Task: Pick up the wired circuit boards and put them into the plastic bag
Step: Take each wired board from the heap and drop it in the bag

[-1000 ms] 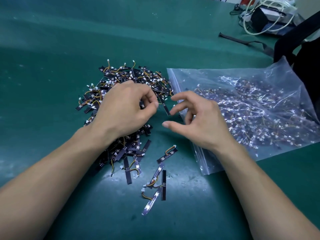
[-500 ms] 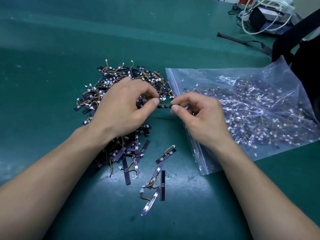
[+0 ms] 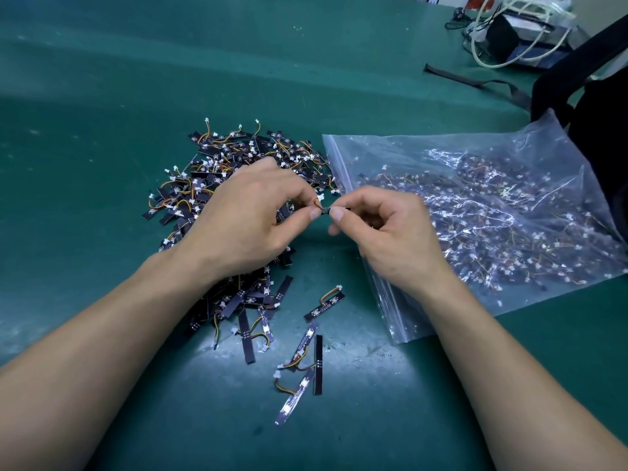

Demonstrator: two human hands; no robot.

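Observation:
A heap of small black wired circuit boards lies on the green mat, left of centre. A clear plastic bag with many boards inside lies to the right, its zip edge facing the heap. Between heap and bag, my left hand and my right hand both pinch one wired circuit board, one hand at each end. Its white connector sticks up by my left fingertips. Several loose boards lie nearer to me.
The green mat covers the whole table. At the far right stand a dark box with white cables, a black strap and a black bag behind the plastic bag.
A second ago my right hand was open beside the left. It closed in and pinched the board held by my left hand; both hands now hold it slightly nearer the bag.

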